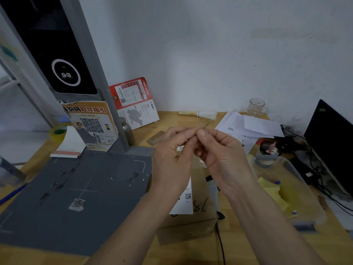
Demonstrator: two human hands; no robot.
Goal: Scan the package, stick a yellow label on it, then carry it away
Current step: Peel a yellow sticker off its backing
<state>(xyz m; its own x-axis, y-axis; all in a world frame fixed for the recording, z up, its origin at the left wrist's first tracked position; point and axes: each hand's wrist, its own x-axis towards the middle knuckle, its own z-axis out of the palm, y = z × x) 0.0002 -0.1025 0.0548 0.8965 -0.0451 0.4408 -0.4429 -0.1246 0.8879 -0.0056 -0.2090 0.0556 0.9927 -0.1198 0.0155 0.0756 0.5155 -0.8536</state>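
Observation:
The package is a brown cardboard box (189, 226) on the wooden table, with a white shipping label (184, 199) and a handwritten number on top. It sits just right of the grey scanner pad (76, 188). Above the box, my left hand (172, 155) and my right hand (223, 152) meet fingertip to fingertip. Both pinch a thin yellowish slip (207, 124), seen edge-on and pointing up and to the right. My fingers hide most of the slip. Neither hand touches the box.
The scanner post with its dark screen (65, 73) rises at the left. A clear tray (298, 180) holding yellow labels (271, 188) lies to the right, with a laptop (330, 140) and cables beyond. Papers (254, 125), a glass cup (257, 107) and a tape roll (58, 131) stand further back.

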